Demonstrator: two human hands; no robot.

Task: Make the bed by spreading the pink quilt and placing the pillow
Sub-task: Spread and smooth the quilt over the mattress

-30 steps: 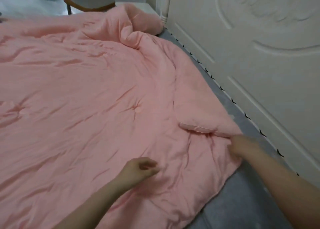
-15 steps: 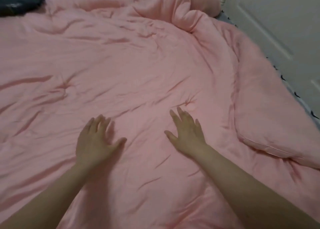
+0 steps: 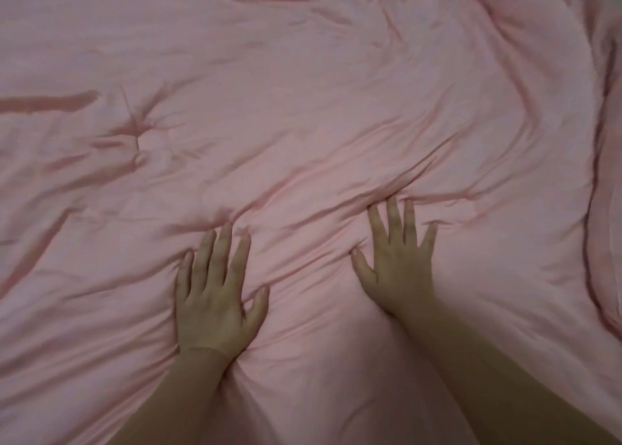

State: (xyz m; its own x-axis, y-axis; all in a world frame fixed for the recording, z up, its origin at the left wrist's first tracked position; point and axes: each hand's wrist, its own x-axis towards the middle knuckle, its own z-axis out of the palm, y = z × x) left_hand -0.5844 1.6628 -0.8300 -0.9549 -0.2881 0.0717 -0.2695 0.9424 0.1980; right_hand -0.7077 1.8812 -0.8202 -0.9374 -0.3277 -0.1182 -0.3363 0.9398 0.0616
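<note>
The pink quilt (image 3: 303,114) fills the whole head view, wrinkled, with a stitched tuft at the left. My left hand (image 3: 217,296) lies flat on it below the middle, fingers straight and spread, pressing into the fabric. My right hand (image 3: 399,259) presses flat on the quilt a little further up and to the right, fingers spread as well. Folds bunch up just beyond both sets of fingertips. No pillow is in view.
A folded-over edge of the quilt (image 3: 606,209) runs down the right side of the view. A raised bunch of quilt sits at the top right corner.
My right hand let go of the quilt's corner near the bed's edge. Both hands moved onto the quilt's middle and now press flat. The view moved closer over the quilt.
</note>
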